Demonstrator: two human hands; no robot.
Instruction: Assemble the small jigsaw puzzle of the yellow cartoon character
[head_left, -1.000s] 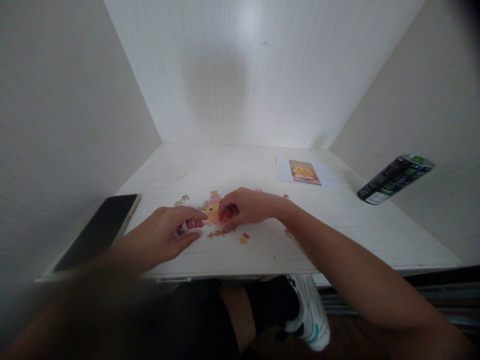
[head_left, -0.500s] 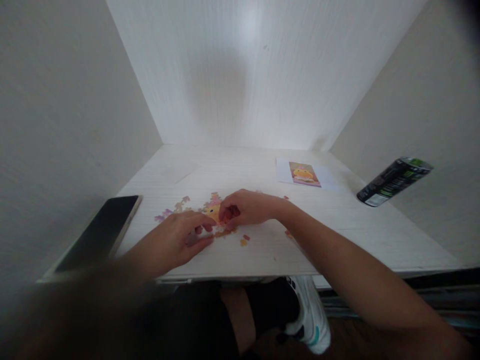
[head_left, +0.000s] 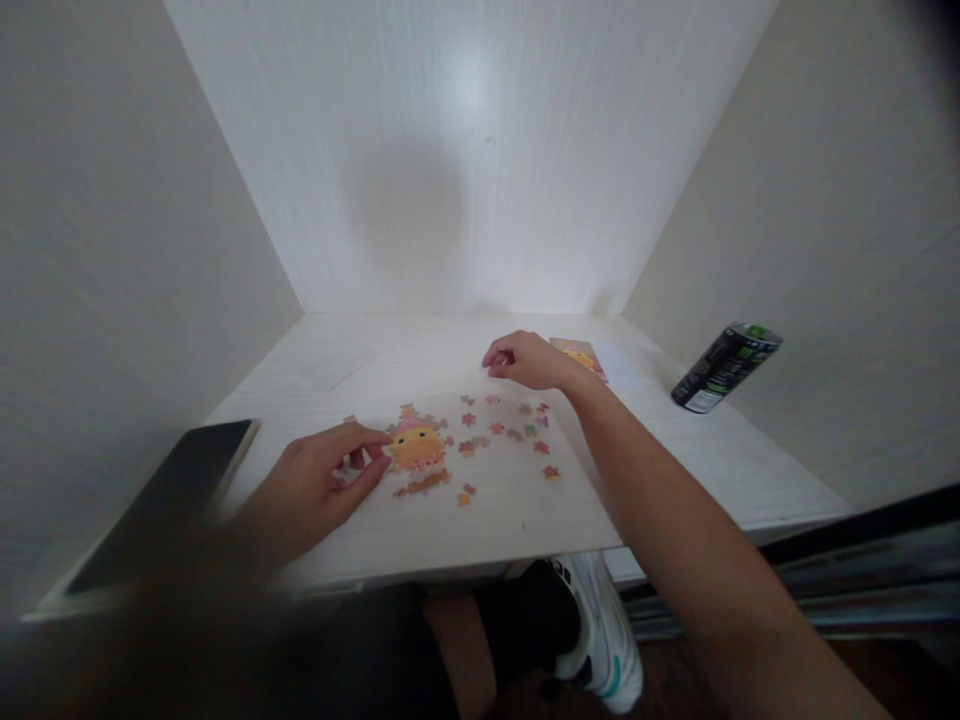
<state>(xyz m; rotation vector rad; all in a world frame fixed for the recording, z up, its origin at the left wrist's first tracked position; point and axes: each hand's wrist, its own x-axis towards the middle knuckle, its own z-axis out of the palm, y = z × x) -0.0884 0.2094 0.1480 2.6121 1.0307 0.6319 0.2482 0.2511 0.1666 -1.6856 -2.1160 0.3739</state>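
Right hand has left the puzzle and hovers loosely curled past the loose pieces, maybe pinching one, I can't tell. Left hand pins the puzzle's edge, fingers flat; a slip could scatter it.

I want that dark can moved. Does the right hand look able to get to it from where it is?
Probably yes. The right hand hovers at the far side of the desk, and only bare desktop lies between it and the can leaning against the right wall.
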